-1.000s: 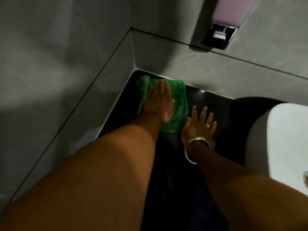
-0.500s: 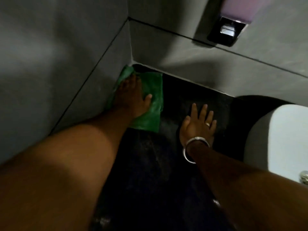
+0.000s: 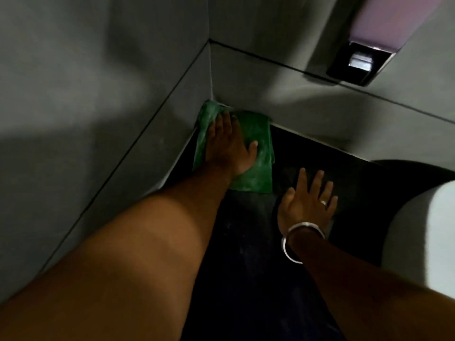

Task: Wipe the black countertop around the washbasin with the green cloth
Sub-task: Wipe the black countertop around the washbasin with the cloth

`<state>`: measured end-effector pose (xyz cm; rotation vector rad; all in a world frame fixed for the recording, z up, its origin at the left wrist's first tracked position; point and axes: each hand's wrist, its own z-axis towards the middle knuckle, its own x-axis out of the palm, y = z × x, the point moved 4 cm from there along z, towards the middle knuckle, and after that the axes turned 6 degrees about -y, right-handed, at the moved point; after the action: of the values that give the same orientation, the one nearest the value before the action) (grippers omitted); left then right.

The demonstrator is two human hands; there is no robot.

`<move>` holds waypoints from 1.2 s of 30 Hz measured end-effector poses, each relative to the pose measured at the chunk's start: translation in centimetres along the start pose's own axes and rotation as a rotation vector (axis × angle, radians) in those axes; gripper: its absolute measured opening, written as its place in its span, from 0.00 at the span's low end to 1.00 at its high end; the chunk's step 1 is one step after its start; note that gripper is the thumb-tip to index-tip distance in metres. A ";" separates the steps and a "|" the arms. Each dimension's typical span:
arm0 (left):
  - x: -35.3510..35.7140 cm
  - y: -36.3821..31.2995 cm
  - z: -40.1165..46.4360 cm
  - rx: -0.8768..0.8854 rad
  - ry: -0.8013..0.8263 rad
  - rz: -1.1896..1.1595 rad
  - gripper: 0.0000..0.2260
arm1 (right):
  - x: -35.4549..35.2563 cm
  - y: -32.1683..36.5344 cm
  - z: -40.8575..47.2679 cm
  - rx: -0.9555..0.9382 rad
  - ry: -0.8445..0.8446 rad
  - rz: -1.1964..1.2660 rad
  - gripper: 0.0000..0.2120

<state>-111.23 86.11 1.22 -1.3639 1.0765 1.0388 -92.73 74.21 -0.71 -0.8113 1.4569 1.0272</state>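
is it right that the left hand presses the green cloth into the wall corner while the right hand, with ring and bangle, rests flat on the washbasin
Not quite. In the head view the right hand rests flat on the black countertop, beside the washbasin, not on it. The rest holds: the left hand presses the green cloth into the wall corner.

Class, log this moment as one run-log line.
left hand: flat on green cloth, wall corner | right hand: flat on black countertop | white washbasin: untouched

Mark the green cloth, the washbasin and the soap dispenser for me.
green cloth point(image 3: 261, 153): head view, bare right part beside the thumb.
washbasin point(image 3: 418, 232): head view, its white outer wall.
soap dispenser point(image 3: 358, 62): head view, dark nozzle end on the wall.
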 end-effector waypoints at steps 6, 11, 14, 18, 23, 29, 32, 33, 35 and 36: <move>-0.3 0.9 2.1 0.012 0.018 -0.010 0.43 | -1.1 0.6 -0.3 0.000 0.012 0.008 0.29; -0.5 0.8 2.8 -0.001 -0.036 -0.003 0.43 | -0.5 0.5 0.3 0.006 -0.009 0.031 0.28; -1.0 1.9 0.9 0.027 -0.163 0.029 0.38 | -0.5 0.5 0.2 0.000 -0.019 0.047 0.28; 0.2 2.8 -2.2 0.081 -0.172 0.021 0.40 | -0.6 0.5 0.1 0.008 -0.037 0.043 0.29; 0.1 2.8 -0.5 0.084 -0.084 0.009 0.43 | -0.4 0.5 0.2 0.009 -0.053 0.045 0.29; -0.5 7.4 -13.0 0.089 -0.058 0.066 0.43 | -0.2 0.4 0.1 -0.013 -0.066 0.072 0.29; -0.9 12.5 -25.1 0.094 0.002 0.071 0.41 | 0.0 0.4 0.0 -0.032 -0.072 0.089 0.29; -1.0 13.7 -28.4 0.082 0.024 0.083 0.41 | 0.1 0.4 0.1 -0.036 -0.073 0.098 0.30; -1.0 14.9 -32.4 0.047 0.037 0.109 0.40 | 0.4 0.3 0.3 -0.042 -0.069 0.109 0.30; -0.9 14.9 -32.9 0.018 0.041 0.114 0.40 | 0.6 0.3 0.3 -0.042 -0.057 0.109 0.31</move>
<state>-125.31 52.88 0.86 -1.3267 1.2029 1.0850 -92.92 74.63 -1.23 -0.7333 1.4476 1.1573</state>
